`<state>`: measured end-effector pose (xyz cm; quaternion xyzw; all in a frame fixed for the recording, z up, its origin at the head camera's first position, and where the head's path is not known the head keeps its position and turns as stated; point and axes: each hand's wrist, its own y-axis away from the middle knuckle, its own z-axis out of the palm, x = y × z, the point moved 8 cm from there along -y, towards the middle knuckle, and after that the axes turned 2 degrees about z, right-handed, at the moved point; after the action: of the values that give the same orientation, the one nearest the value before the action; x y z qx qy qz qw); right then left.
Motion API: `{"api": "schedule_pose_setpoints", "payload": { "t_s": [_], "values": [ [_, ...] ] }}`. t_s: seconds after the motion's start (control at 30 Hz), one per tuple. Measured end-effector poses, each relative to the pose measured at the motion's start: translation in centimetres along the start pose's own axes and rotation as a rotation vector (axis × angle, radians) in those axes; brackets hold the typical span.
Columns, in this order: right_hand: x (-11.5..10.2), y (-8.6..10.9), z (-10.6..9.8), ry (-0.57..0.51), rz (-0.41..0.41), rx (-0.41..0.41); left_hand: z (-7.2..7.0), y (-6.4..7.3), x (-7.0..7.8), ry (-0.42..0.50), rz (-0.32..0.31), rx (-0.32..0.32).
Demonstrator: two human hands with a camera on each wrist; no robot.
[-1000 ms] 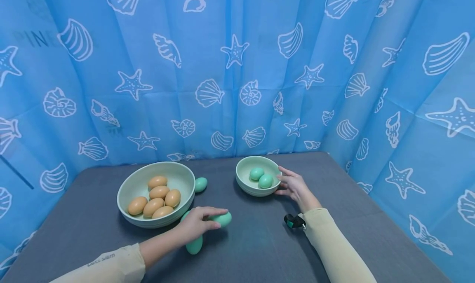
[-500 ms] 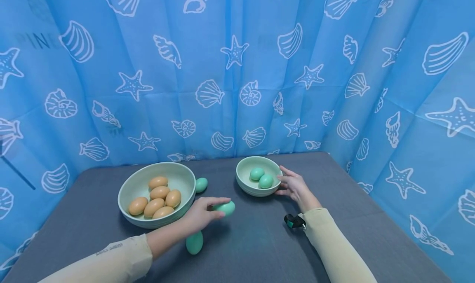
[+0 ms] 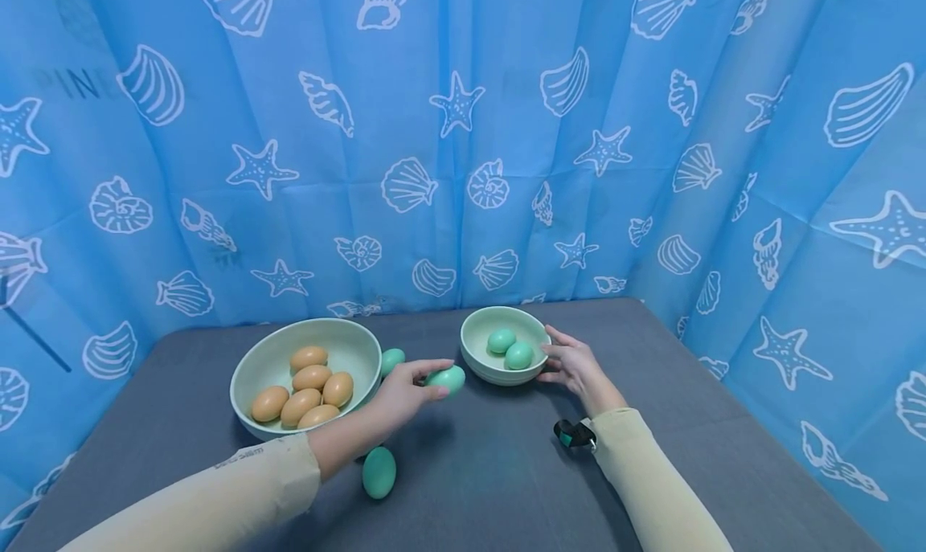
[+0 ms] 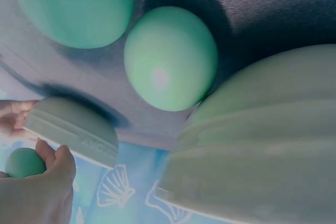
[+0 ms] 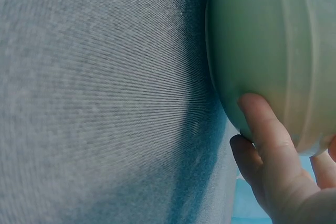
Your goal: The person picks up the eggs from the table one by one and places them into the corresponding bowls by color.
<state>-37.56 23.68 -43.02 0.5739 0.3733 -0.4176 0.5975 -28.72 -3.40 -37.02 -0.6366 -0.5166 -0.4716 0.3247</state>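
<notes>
My left hand (image 3: 405,391) pinches a green egg (image 3: 446,380) between thumb and fingers, above the cloth and to the left of the small pale green bowl (image 3: 499,375). Two green eggs (image 3: 518,355) lie inside that bowl. At its right side my right hand (image 3: 576,370) holds the bowl, with fingers at the rim and against the outer wall (image 5: 252,61). Behind the left hand stands a larger pale green bowl (image 3: 249,347) with several brown eggs (image 3: 297,407). The left forearm covers part of its front side.
One green egg (image 3: 379,472) lies on the grey cloth (image 3: 506,488) in front of the left forearm. Another green egg (image 3: 392,360) rests beside the large bowl's right side. A blue shell-print curtain (image 3: 456,174) hangs behind the table. A black strap (image 3: 574,433) hangs at the right cuff.
My left hand has carried the pinched green egg up and to the right, closer to the small bowl. My right hand has stayed at the small bowl.
</notes>
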Motion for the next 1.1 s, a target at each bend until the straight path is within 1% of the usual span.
{"api": "schedule_pose_setpoints", "payload": {
  "t_s": [0.1, 0.23, 0.47, 0.63, 0.73, 0.87, 1.1],
  "values": [
    [0.0, 0.0, -0.1, 0.002, 0.000, 0.003, 0.1, -0.4, 0.1, 0.035, -0.023, -0.007],
    [0.0, 0.0, -0.1, -0.003, 0.004, 0.001, 0.2, -1.0, 0.2, 0.079, -0.034, -0.006],
    [0.1, -0.1, 0.0, -0.017, 0.011, 0.001, 0.2, -1.8, 0.5, 0.104, -0.061, 0.020],
    [-0.1, -0.2, 0.1, -0.031, 0.002, -0.009, 0.3, -2.4, 0.7, 0.158, -0.058, 0.032],
    [0.0, -0.2, 0.0, -0.024, -0.001, -0.006, 0.5, -2.7, 0.9, 0.174, -0.051, 0.025],
    [-0.1, -0.2, 0.1, -0.022, -0.002, -0.009, 0.9, -3.6, 0.9, 0.198, -0.053, 0.017],
    [0.0, -0.2, 0.0, -0.027, 0.007, -0.002, 1.7, -5.1, 1.0, 0.212, -0.066, 0.057]
  ]
}}
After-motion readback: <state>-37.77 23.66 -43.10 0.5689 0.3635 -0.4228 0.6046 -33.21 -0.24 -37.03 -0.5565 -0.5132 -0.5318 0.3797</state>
